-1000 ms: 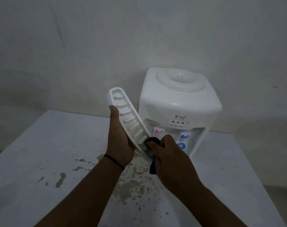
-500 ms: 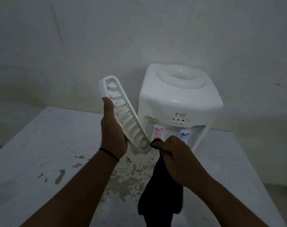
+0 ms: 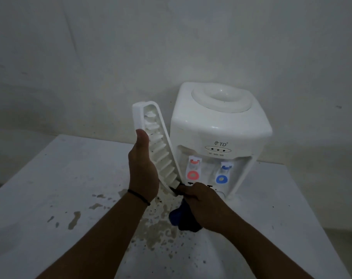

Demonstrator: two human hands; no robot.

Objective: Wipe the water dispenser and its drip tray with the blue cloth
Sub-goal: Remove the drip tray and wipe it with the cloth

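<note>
Above the bench (image 3: 50,178): white ribbed plastic drip tray (image 3: 161,156), tilted on end
Left hand (image 3: 144,174): grips tray
Right hand (image 3: 201,200): holds dark blue cloth (image 3: 181,216) against tray's lower end
Behind: white water dispenser (image 3: 219,129)

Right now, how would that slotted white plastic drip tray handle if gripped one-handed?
The slotted white plastic drip tray probably stays stiff: held tilted by the left hand, it shows no sag. Likely light, since one hand carries it. Possibly slippery: the white table below is splashed wet.
</note>
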